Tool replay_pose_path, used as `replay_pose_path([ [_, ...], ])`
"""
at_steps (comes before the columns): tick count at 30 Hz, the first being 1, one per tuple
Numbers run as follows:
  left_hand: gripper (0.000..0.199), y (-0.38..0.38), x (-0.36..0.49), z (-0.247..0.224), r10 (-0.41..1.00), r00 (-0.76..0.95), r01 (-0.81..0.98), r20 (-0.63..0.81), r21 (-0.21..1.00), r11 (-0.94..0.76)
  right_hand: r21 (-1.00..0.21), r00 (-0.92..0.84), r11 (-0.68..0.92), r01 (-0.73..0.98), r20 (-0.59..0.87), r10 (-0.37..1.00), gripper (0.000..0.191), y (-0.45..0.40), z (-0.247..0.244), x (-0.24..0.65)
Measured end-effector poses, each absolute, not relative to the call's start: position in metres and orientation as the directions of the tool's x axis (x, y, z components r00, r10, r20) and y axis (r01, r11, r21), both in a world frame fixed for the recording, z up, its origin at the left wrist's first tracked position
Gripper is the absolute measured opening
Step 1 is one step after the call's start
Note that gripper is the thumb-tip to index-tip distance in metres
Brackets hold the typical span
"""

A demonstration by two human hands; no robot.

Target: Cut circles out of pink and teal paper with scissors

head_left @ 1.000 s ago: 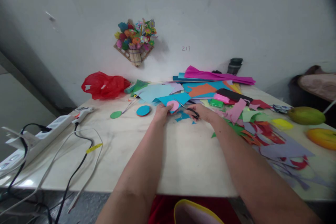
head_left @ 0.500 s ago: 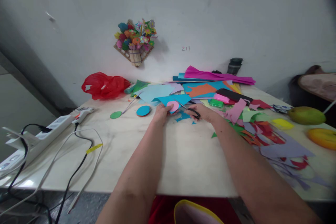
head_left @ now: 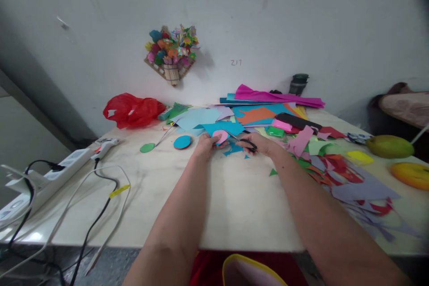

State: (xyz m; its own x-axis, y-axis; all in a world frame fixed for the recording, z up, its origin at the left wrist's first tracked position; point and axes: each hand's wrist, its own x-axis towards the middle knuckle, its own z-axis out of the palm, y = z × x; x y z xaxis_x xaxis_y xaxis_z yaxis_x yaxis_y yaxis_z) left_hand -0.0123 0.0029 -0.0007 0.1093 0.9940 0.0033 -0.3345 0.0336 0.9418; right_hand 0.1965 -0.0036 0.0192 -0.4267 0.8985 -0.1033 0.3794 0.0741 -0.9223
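My left hand pinches a pink paper circle laid against a sheet of blue paper. In my right hand are scissors with black handles, their blades pointing left at the blue sheet, close to the circle's edge. Below the blades lie small blue paper scraps on the table. To the left of my left hand rests a blue paper disc, with a reddish edge showing under it. A green disc with a thin stem lies farther left.
Many coloured paper scraps cover the table's right side, near a green mango and an orange-yellow fruit. A red plastic bag sits at the back left. A power strip and cables run along the left edge.
Both hands keep nearly the same place. The scissors and the blue sheet with the pink circle have shifted only slightly. The whole view has moved a little.
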Motion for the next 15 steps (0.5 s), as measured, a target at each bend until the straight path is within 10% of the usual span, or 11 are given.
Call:
replay_pose_path([
  [15, 0.031, 0.0036, -0.0134, -0.0007, 0.99, 0.139, -0.352, 0.003, 0.935, 0.047, -0.931, -0.407, 0.065, 0.359, -0.093, 0.909, 0.038, -0.0114, 0.0285, 0.1905],
])
